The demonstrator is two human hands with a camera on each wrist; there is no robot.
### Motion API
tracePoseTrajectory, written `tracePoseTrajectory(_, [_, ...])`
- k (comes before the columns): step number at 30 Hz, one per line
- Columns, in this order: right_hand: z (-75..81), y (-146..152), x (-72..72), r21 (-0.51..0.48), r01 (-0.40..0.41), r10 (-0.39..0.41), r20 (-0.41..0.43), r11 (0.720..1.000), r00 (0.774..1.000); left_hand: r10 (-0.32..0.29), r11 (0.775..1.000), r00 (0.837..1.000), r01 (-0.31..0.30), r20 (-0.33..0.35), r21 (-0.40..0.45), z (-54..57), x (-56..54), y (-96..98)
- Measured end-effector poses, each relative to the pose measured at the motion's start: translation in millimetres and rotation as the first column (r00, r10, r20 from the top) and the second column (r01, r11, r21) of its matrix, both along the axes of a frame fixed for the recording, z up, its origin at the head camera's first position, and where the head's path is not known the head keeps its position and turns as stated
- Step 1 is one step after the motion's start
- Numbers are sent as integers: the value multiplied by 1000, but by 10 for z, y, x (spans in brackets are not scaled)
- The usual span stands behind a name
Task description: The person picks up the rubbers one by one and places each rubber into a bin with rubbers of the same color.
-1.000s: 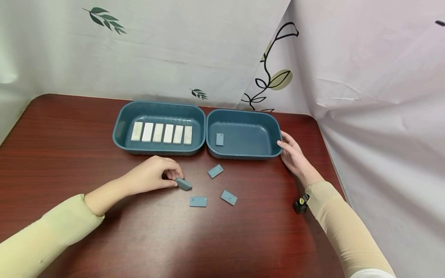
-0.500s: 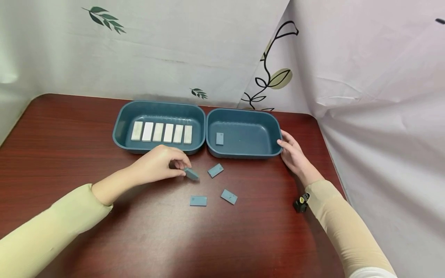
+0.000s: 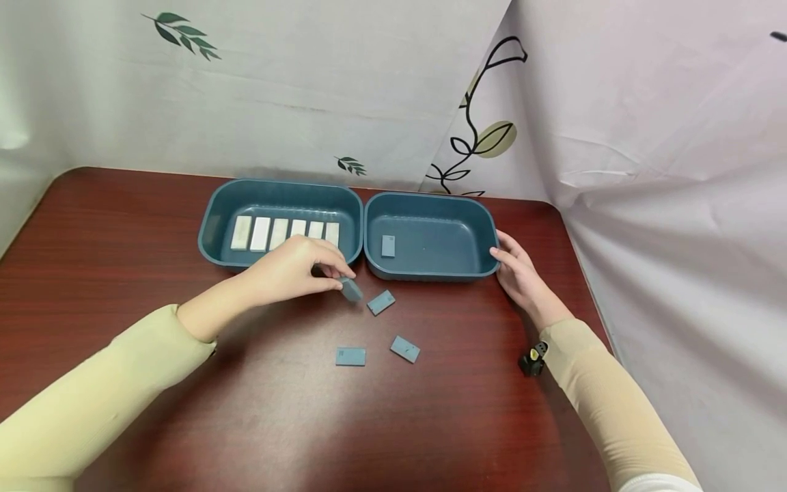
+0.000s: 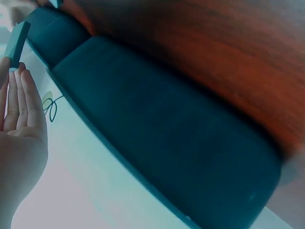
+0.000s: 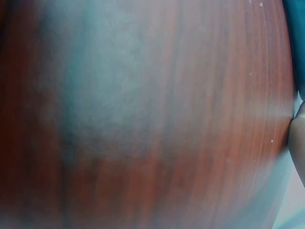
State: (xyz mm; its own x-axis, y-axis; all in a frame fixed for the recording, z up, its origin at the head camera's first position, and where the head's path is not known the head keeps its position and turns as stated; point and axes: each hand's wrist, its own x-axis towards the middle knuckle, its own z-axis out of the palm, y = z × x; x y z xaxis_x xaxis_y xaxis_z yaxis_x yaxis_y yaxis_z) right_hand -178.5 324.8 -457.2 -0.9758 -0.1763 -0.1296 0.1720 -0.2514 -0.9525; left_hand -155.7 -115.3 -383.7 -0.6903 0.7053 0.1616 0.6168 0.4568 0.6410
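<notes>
My left hand (image 3: 298, 270) pinches a small blue-grey rectangular block (image 3: 352, 290) between thumb and fingertips, tilted, just in front of the left blue plastic tub (image 3: 209, 239). In the left wrist view the same block (image 4: 18, 44) stands out past the fingertips. My right hand (image 3: 519, 273) grips the right end of the right blue tub (image 3: 430, 276), thumb over the rim and fingers along the outer wall. One flat blue-grey block (image 3: 389, 246) lies inside that tub at its left. On the table are three more blocks: one (image 3: 381, 303) near the held block, one (image 3: 350, 356) and one (image 3: 405, 348) nearer me.
Several white blocks (image 3: 242, 233) stand in a row in the left tub, some partly hidden by my left hand. The tubs sit side by side at the back of the dark red wooden table (image 3: 455, 417). White patterned cloth (image 3: 277, 89) hangs behind and at the right.
My left hand has lifted the pinched block and carried it right and away from me, toward the gap between the tubs. My right hand has stayed at the right tub.
</notes>
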Motion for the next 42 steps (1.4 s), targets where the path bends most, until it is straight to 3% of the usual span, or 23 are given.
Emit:
tracePoseTrajectory(13, [5, 5, -7, 26, -2, 1, 7, 1000, 1000, 7, 998, 1000, -8, 16, 59, 180, -272, 130])
tracePoseTrajectory(22, [11, 9, -4, 19, -7, 6, 16, 1000, 1000, 63, 998, 997, -64, 52, 22, 318, -461, 274])
tracePoseTrajectory(31, [19, 6, 16, -2, -9, 9, 4, 1000, 1000, 54, 998, 996, -56, 74, 26, 355, -659, 416])
tracePoseTrajectory(42, [16, -6, 2, 14, -9, 9, 8, 1000, 1000, 30, 1000, 993, -30, 117, 0, 304, -862, 632])
